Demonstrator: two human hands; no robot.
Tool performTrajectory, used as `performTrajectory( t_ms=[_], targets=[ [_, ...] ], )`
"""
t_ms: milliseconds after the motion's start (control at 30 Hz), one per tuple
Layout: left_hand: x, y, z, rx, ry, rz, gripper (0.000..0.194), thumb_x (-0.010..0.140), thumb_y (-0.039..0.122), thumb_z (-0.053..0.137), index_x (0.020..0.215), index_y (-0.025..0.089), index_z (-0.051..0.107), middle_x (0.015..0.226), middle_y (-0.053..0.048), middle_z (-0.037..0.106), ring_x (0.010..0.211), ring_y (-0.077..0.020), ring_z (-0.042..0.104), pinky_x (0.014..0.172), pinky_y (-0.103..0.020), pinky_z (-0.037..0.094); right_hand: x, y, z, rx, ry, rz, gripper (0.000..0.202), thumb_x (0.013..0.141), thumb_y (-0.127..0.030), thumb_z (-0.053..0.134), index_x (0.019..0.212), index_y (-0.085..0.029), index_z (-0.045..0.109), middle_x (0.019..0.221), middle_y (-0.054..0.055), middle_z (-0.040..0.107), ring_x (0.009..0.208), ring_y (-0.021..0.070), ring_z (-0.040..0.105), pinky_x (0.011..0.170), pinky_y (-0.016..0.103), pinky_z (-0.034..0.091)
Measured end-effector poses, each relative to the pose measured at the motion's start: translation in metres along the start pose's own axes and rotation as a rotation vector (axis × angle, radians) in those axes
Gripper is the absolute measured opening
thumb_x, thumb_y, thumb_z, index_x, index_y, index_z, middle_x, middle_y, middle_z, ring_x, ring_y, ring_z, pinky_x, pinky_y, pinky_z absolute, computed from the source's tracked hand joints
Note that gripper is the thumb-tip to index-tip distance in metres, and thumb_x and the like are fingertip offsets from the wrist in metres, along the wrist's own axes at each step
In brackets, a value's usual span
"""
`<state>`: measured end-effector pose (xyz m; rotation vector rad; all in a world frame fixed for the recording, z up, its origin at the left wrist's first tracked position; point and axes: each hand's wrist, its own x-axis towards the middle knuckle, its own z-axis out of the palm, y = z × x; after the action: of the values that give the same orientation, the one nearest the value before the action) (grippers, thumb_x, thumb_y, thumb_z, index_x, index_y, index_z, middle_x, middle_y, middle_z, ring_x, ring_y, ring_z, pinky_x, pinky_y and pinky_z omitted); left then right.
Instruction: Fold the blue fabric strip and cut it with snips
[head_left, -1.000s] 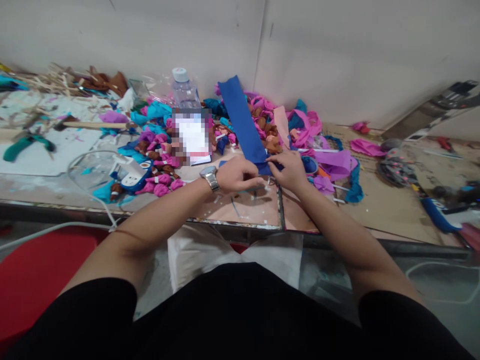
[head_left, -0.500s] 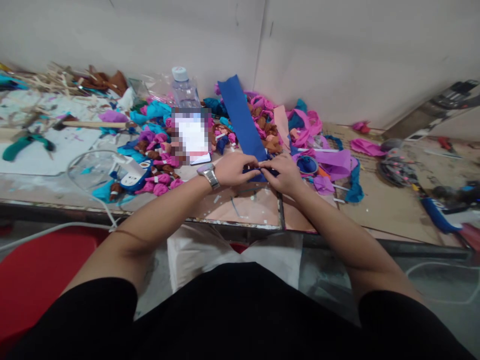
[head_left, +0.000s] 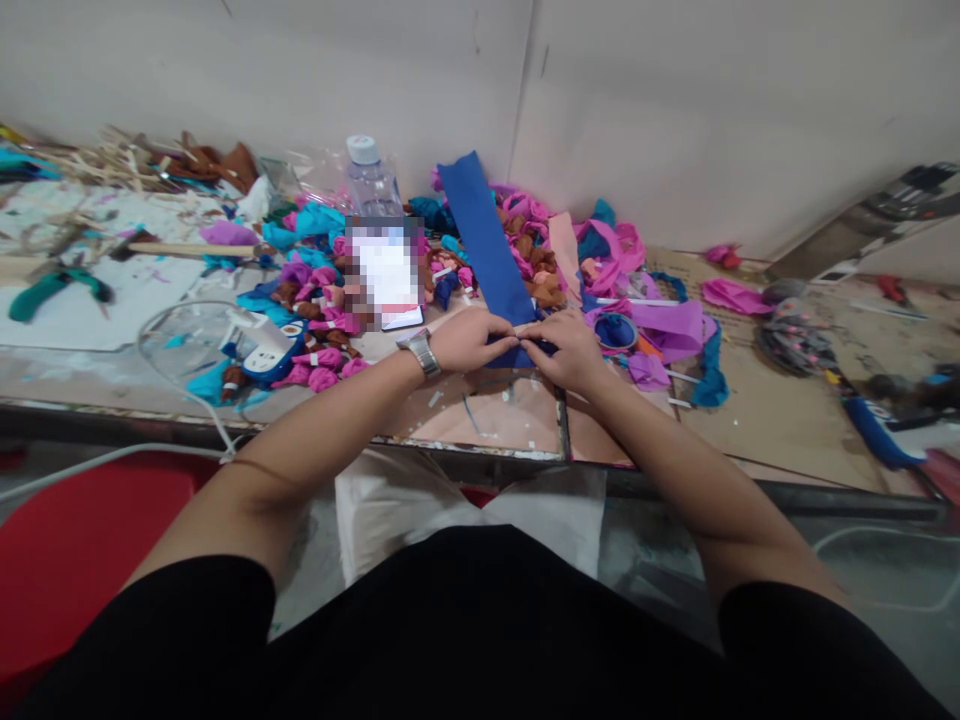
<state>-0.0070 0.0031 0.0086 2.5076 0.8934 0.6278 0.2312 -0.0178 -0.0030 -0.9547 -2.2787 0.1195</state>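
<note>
A long dark blue strip, of fabric or crepe paper, slants from the heap at the back down to my hands. My left hand, with a metal watch on its wrist, pinches the strip's near end. From the other side my right hand pinches the same end, fingertips almost touching the left ones. Part of the strip shows below the fingers. Whatever lies between the fingertips is too small to make out. Behind the right hand lie a peach strip and a roll of blue tape or ribbon.
Pink, brown and purple knotted bundles surround a lit phone. A bottle stands behind it. Further left are a power strip, a hammer and green-handled pliers. Cardboard covers the right side.
My fingers have shifted slightly at the near end of the blue strip, and more of it shows below them. The rest of the scene looks the same.
</note>
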Motion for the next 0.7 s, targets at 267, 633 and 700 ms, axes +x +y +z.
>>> performTrajectory(
  t_ms=[267,633,700],
  targets=[
    [0.000,0.005,-0.001,0.004,-0.011,-0.015,0.041,0.102,0.047,0.051,0.087,0.018,0.076,0.072,-0.004,0.070,0.063,-0.0149,0.056,0.063,-0.030,0.035,0.001,-0.001,-0.001,0.008,-0.027,0.023,0.019,0.098,-0.034,0.065,0.104,-0.026,0.080,0.106,0.006,0.084,0.095,0.0271,0.072,0.094,0.049,0.045],
    [0.002,0.000,-0.005,-0.039,-0.103,-0.028,0.044,0.101,0.049,0.050,0.081,0.018,0.074,0.065,-0.001,0.063,0.059,-0.0142,0.049,0.061,-0.031,0.032,0.000,-0.004,-0.002,-0.029,-0.048,0.005,0.017,0.097,-0.032,0.063,0.095,-0.024,0.078,0.094,0.006,0.082,0.090,0.0266,0.070,0.090,0.047,0.042],
    [0.004,-0.005,-0.004,-0.072,-0.123,-0.049,0.044,0.099,0.051,0.051,0.082,0.018,0.075,0.066,0.000,0.063,0.060,-0.0140,0.049,0.061,-0.030,0.032,0.000,-0.004,-0.003,-0.017,-0.057,0.012,0.017,0.096,-0.032,0.064,0.099,-0.025,0.079,0.099,0.006,0.083,0.093,0.0268,0.071,0.092,0.047,0.042]
  ],
)
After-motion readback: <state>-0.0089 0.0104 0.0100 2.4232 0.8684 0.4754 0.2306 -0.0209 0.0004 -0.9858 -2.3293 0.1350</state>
